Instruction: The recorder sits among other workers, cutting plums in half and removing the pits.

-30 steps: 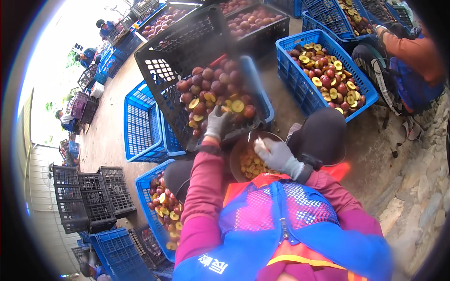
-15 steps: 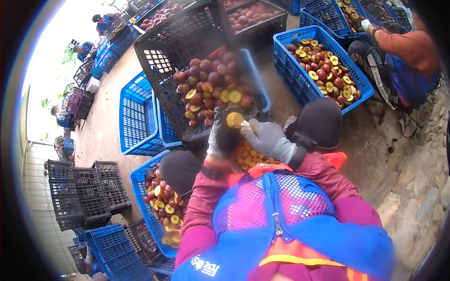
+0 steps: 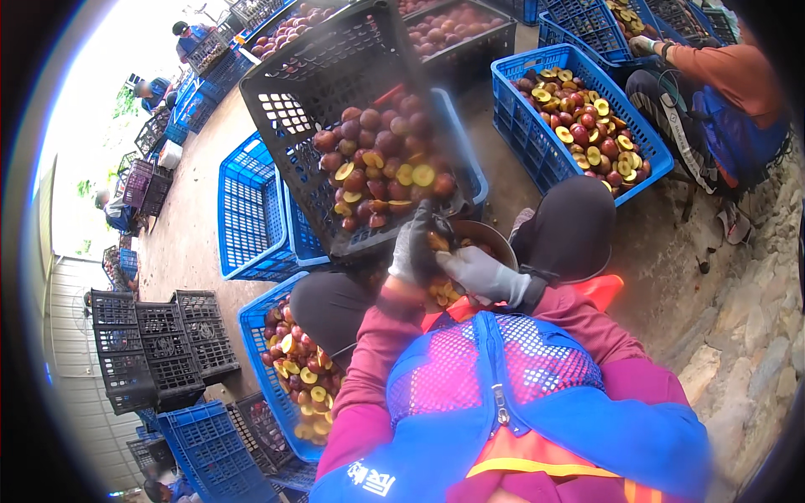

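My left hand, in a grey and black glove, is closed around a cut plum showing a brownish-yellow surface. My right hand, in a grey glove, presses its curled fingers up to that plum; whatever it grips is hidden. Both hands are above a round metal bowl between my knees, with yellow plum pieces in it. Just beyond the hands a black crate tilts toward me, holding whole red plums and several cut yellow halves.
A blue crate of cut plums stands by my left knee, another blue crate at the far right beside a seated person. An empty blue crate lies left of the black one. Black crates stack at left; a stone wall runs along the right.
The yellow plum half between my hands has dropped lower and turned from view. My right hand has moved slightly down and right, uncovering the bowl's rim.
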`<state>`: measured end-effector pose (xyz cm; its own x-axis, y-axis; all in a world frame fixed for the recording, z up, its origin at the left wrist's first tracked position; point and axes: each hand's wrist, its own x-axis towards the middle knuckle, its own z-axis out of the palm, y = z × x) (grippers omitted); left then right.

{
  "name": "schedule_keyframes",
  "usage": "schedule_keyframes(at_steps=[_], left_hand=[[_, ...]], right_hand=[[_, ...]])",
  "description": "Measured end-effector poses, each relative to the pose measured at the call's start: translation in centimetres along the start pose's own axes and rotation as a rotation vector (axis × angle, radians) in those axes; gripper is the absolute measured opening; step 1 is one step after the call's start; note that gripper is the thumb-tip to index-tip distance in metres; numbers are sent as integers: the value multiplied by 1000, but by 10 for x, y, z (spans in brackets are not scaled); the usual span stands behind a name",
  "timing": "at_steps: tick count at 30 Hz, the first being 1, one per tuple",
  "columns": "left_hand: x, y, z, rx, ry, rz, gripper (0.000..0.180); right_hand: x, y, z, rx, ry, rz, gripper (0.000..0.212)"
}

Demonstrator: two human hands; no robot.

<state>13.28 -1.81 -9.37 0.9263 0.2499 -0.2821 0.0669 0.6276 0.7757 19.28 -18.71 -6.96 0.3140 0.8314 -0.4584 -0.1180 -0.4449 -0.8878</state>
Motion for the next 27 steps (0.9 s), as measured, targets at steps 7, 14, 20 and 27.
schedule_keyframes(at_steps=[7, 14, 20, 27], left_hand=[[120, 24, -51, 1063, 310, 305, 30], [179, -4, -53, 1653, 449, 4, 69], [160, -27, -97, 1557, 463, 133, 77], [87, 8, -53, 228, 100, 73, 27]], right_hand=[[-8, -6, -5, -436, 60, -258, 45], [-17, -5, -25, -767, 91, -85, 47], [-7, -6, -21, -660, 346, -125, 45], [-1, 0, -33, -410, 551, -141, 38]])
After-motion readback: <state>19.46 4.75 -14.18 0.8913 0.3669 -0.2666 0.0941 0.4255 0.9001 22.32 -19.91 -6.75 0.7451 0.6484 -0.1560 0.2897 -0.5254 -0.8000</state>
